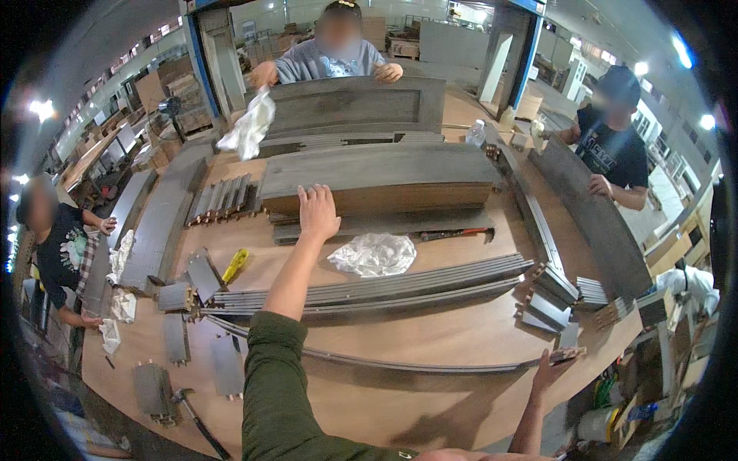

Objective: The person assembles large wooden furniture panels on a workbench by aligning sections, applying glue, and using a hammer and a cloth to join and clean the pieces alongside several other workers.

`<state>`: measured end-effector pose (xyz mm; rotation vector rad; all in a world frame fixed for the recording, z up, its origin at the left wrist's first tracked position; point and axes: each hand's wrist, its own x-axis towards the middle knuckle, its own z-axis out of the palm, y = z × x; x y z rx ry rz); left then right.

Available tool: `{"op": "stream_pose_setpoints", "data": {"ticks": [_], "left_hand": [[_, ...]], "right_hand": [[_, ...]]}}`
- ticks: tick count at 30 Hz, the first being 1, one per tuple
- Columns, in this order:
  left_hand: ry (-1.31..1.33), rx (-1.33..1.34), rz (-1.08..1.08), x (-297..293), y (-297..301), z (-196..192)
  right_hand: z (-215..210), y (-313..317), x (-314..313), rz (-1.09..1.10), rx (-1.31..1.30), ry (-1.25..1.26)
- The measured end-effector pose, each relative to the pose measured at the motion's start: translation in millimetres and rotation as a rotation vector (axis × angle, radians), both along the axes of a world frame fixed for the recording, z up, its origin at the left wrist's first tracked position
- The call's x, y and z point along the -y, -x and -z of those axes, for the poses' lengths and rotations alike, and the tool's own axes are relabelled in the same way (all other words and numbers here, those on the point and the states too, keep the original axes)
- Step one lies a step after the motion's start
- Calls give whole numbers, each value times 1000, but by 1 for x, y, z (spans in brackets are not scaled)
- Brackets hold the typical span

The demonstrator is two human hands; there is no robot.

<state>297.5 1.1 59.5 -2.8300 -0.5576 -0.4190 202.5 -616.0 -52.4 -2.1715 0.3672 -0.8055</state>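
My left hand point(318, 213) reaches forward with its fingers stretched out over the near edge of a stack of grey panels point(384, 170). Low on the right, my right hand point(548, 372) is closed around a short grey wooden piece point(569, 354) with a bare wood end. Beside that hand ends a long thin grey strip point(423, 366), which lies across the near part of the table. A bundle of long grey strips point(384, 290) lies between my arms. Crumpled white plastic point(374, 253) rests between the bundle and the panel stack.
A hammer point(461, 233) lies before the stack, another hammer point(201, 422) near left. Short grey blocks point(547, 307) sit at right, a yellow-handled tool point(235, 265) at left. Across the table one person holds a panel point(346, 107) and white cloth point(250, 127); others work either side.
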Motion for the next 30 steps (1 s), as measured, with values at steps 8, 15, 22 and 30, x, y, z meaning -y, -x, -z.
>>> {"op": "stream_pose_setpoints", "data": {"ticks": [8,15,22,30], "left_hand": [[-94,312,34,-53,-46,21],[-144,287,272,6,-58,-35],[-54,491,477,57,0,-65],[266,315,488,82,176,-120]], "right_hand": [[5,-22,-7,-205,205,-246],[21,-16,14,-12,87,-60],[35,-15,25,57,6,40],[-7,-31,-5,-52,95,-18]]}}
